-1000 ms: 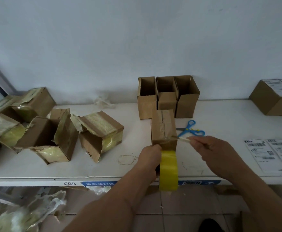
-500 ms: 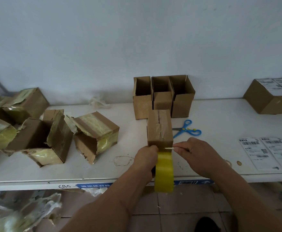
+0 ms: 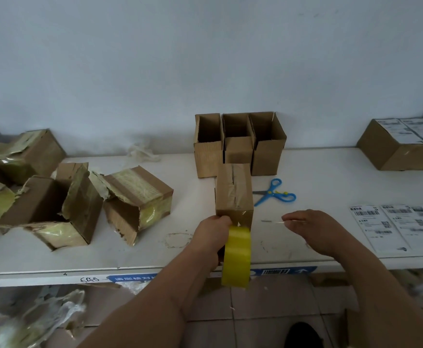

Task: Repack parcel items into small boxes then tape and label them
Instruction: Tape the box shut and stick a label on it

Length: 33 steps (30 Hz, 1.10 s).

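Note:
A small closed cardboard box [image 3: 234,192] stands upright on the white shelf [image 3: 331,177], with clear tape along its top seam. My left hand [image 3: 210,234] grips a yellow tape roll [image 3: 236,257] just below the box's near face, over the shelf's front edge. A short strip of tape runs from the roll up to the box. To the right of the box, my right hand [image 3: 313,229] pinches a thin stick-like tool [image 3: 270,221], whose tip points left and stays clear of the box.
Three open small boxes [image 3: 238,144] stand against the wall behind. Blue scissors [image 3: 274,193] lie right of the box, printed label sheets [image 3: 401,224] farther right, and a labelled box [image 3: 401,146] at the far right. Torn, taped parcels [image 3: 67,204] crowd the left side.
My right hand has drawn the thin tool away from the tape at the box's near edge, off to the right. My left hand still holds the roll at the box.

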Available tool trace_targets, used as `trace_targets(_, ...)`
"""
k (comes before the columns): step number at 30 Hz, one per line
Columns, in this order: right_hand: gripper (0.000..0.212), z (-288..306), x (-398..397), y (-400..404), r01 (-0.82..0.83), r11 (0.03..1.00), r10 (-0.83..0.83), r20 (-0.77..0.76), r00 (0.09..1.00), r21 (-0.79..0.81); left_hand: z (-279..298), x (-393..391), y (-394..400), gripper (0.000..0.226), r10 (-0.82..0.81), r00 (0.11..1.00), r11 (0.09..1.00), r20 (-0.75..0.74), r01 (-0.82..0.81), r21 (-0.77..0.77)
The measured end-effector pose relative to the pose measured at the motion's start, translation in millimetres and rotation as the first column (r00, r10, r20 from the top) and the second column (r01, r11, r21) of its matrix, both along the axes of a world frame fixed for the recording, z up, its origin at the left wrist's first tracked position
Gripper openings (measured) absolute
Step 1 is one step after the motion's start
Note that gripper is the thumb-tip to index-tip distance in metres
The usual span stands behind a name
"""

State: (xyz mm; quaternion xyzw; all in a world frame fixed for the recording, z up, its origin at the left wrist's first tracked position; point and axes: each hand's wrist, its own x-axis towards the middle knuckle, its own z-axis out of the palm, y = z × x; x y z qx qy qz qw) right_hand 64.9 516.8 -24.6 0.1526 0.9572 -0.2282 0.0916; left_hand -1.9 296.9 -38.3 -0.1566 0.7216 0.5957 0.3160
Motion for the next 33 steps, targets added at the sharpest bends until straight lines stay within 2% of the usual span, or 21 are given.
trace_targets(4, 0.041, -18.7, -10.3, -2.6, 0.159, 0.983, -0.158, -0.022, 0.987, 0.088, -0.1, 0.6, -2.7, 0.014, -0.001, 1.0, 0.999, 0.012, 0.001, 0.046)
trace_targets(6, 0.046, -17.6, -15.2, -13.9, 0.196, 0.975, -0.183, -0.123, 0.975, 0.107, 0.7, 0.9, -3.0, 0.012, -0.005, 1.0, 0.999, 0.005, 0.004, 0.053)
trace_targets(8, 0.048, -7.3, -22.1, -30.3, 0.116, 0.993, -0.113, -0.313, 0.943, -0.007, 0.9, 0.9, -3.3, 0.01, -0.007, 1.0, 0.998, -0.002, 0.007, 0.064)
trace_targets(10, 0.052, 4.2, -29.9, -50.9, -0.073, 0.99, 0.02, -0.404, 0.915, -0.118, 0.5, 0.7, -3.5, 0.012, -0.008, 1.0, 0.998, -0.016, 0.009, 0.066)
trace_targets(13, 0.061, 2.2, -43.1, -69.3, -0.251, 0.961, 0.188, -0.392, 0.9, -0.117, 0.6, 0.6, -4.6, 0.016, -0.015, 0.999, 0.998, -0.043, 0.017, 0.063)
trace_targets(15, 0.062, -9.1, -51.5, -70.1, -0.29, 0.956, 0.246, -0.395, 0.885, -0.055, 1.7, 0.5, -6.7, 0.016, -0.023, 0.999, 0.997, -0.045, 0.026, 0.069)
trace_targets(18, 0.076, -26.6, -57.5, -67.3, -0.319, 0.946, 0.308, -0.474, 0.825, 0.06, 3.2, -0.8, -11.0, 0.014, -0.06, 0.998, 0.995, -0.034, 0.062, 0.078)
trace_targets(22, 0.071, -43.2, -60.8, -61.4, -0.303, 0.948, 0.305, -0.548, 0.779, 0.097, 5.9, -2.6, -14.5, 0.016, -0.125, 0.991, 0.989, -0.054, 0.129, 0.077)
trace_targets(28, 0.067, -48.0, -62.2, -55.5, -0.297, 0.948, 0.309, -0.54, 0.783, 0.111, 9.4, -4.8, -18.4, 0.018, -0.188, 0.982, 0.978, 0.014, 0.186, 0.094)
trace_targets(31, 0.065, -48.7, -63.4, -54.9, -0.296, 0.948, 0.312, -0.535, 0.785, 0.119, 6.8, -4.9, -32.6, 0.011, -0.279, 0.958, 0.96, -0.063, 0.276, -0.055)
trace_targets(33, 0.064, -46.8, -64.1, -56.8, -0.282, 0.951, 0.303, -0.546, 0.781, 0.124, 13.4, -6.0, -46.3, 0.01, -0.263, 0.961, 0.965, -0.09, 0.261, -0.031)
